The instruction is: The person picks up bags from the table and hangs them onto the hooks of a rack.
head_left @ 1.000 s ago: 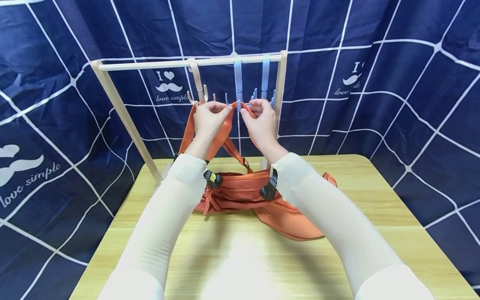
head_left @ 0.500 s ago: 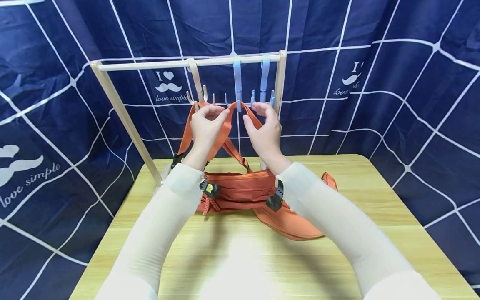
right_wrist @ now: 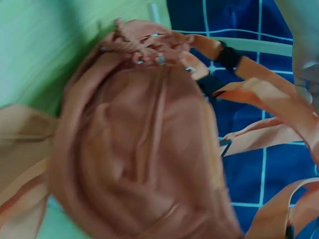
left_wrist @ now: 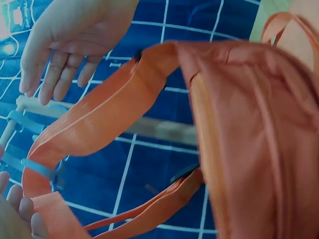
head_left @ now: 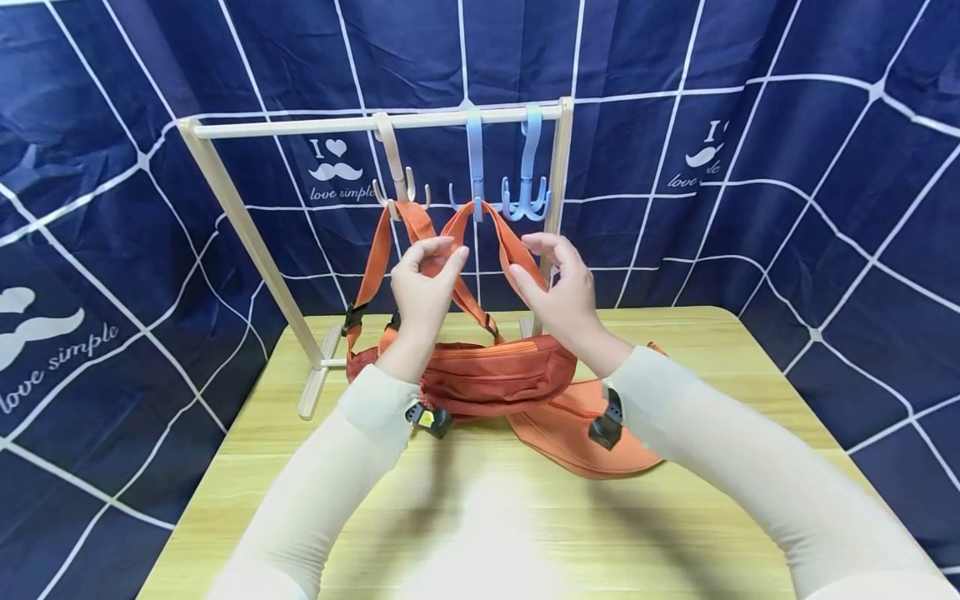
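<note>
A rust-red waist bag with orange straps hangs by the wooden rack, its lower part at table level. One orange strap loops over the beige hook; another strap loops over the middle blue hook. Below the hooks, my left hand is in front of the straps, fingers loosely bent and apart from the thumb. My right hand is similarly spread beside the right-hand strap. Neither hand grips anything. The right wrist view shows the bag blurred, with its drawcords.
The wooden rack stands on the pale wood table. A second blue hook hangs at its right end. A flat orange cloth piece with a curved edge lies behind the right wrist. Navy checked curtains surround the table.
Both hands have let go of the strap at the middle blue hook, come down towards me and spread apart. The strap stays looped on the hook.
</note>
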